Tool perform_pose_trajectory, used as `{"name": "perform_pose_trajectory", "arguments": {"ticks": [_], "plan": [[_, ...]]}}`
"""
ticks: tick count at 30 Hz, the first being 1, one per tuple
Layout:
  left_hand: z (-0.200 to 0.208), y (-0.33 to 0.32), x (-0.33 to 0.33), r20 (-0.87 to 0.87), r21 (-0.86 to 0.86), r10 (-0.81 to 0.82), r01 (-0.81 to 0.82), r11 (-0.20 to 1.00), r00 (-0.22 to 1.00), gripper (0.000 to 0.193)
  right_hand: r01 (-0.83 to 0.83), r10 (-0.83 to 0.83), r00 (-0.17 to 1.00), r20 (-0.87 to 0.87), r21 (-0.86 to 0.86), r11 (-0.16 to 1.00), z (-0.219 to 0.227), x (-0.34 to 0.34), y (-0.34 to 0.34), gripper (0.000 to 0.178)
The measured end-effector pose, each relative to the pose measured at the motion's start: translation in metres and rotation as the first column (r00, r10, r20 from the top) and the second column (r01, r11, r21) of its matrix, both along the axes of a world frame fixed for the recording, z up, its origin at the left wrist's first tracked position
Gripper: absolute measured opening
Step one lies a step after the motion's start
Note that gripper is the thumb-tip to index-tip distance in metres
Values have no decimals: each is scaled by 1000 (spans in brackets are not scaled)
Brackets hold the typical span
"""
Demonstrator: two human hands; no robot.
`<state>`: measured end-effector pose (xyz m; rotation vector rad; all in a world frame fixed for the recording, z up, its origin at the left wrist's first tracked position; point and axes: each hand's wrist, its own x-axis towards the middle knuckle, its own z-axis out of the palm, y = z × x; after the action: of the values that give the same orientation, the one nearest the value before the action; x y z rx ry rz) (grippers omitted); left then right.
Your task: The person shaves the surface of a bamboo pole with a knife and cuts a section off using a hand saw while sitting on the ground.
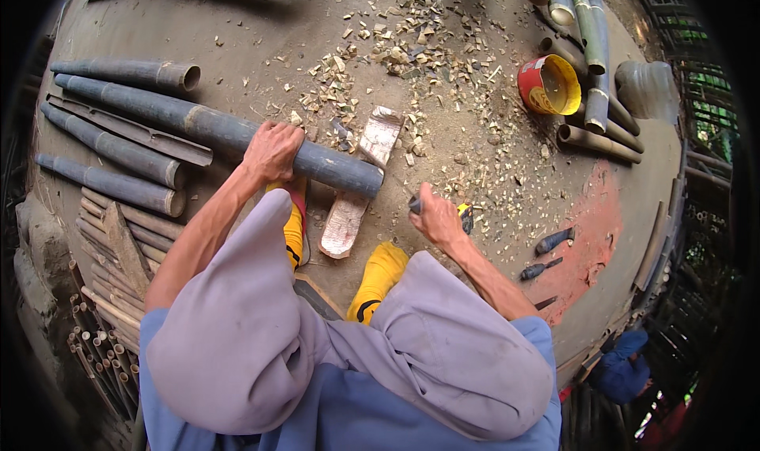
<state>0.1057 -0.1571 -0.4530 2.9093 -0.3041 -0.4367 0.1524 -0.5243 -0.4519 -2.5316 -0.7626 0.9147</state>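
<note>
My left hand (273, 152) is wrapped over a thick, dark bamboo pole (340, 168) and presses on it. The pole's right end rests across a pale, worn wooden block (345, 220) on the ground, while the rest stretches away to the left. To the right of that cut end, my right hand (440, 218) is closed round the dark handle of a thin-bladed tool (415, 205). Its slim blade looks edge-on and points toward the pole's end, apart from it. Most of the handle is hidden in my fist. My yellow-socked feet flank the block.
Bamboo chips (419, 51) litter the ground ahead. More dark bamboo poles (127, 152) lie at left, above stacked thin canes (119, 293). At right are a red bucket (532, 87), a dark cylindrical piece (554, 240) and a dark-handled tool (541, 270). A person in blue (621, 369) is at lower right.
</note>
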Motion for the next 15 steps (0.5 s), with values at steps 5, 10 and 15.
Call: {"name": "perform_pose_trajectory", "arguments": {"ticks": [5, 10, 15], "plan": [[-8, -3, -28, 127, 5, 21, -22, 1000, 992, 49, 69, -85, 996, 25, 382, 922, 43, -4, 25, 41], [-10, -4, -19, 247, -9, 16, -14, 1000, 969, 48, -21, -4, 996, 90, 275, 961, 13, -7, 7, 41], [-17, -10, -38, 310, -15, 61, -59, 998, 949, 43, 20, -11, 999, -38, 233, 972, 38, -3, 19, 41]]}}
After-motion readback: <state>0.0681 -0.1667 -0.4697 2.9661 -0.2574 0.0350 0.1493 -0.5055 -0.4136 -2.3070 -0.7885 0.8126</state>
